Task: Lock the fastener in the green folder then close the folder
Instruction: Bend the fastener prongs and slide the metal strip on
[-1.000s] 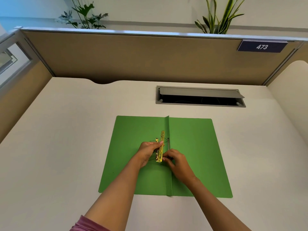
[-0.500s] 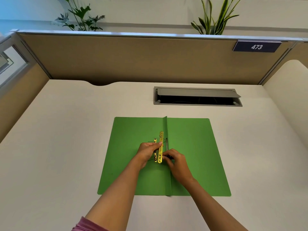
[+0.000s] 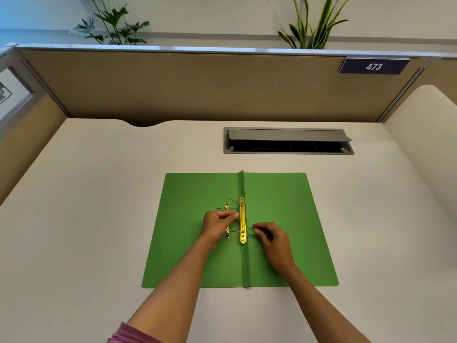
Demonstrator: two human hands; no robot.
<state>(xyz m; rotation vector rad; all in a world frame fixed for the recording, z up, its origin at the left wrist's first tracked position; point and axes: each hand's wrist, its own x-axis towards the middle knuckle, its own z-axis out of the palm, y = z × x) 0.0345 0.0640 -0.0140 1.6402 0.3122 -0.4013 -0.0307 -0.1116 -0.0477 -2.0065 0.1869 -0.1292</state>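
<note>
The green folder (image 3: 279, 206) lies open and flat on the desk. Along its spine fold sits a long yellow metal fastener bar (image 3: 242, 225), with thin prongs sticking out to the left. A second, shorter yellow fastener strip (image 3: 227, 233) lies just left of it, partly hidden under my left hand. My left hand (image 3: 218, 225) has its fingertips pressed against the long bar's left side. My right hand (image 3: 270, 237) rests on the right flap, fingers loosely curled, a little apart from the bar and holding nothing.
A grey cable tray (image 3: 288, 141) with its lid propped open is set into the desk behind the folder. Tan partition walls (image 3: 188, 85) close the desk at the back and both sides. The white desk (image 3: 86, 219) extends left and right of the folder.
My right hand has let go of the fastener bar and drawn back to the right onto the flap. My left hand stays at the bar.
</note>
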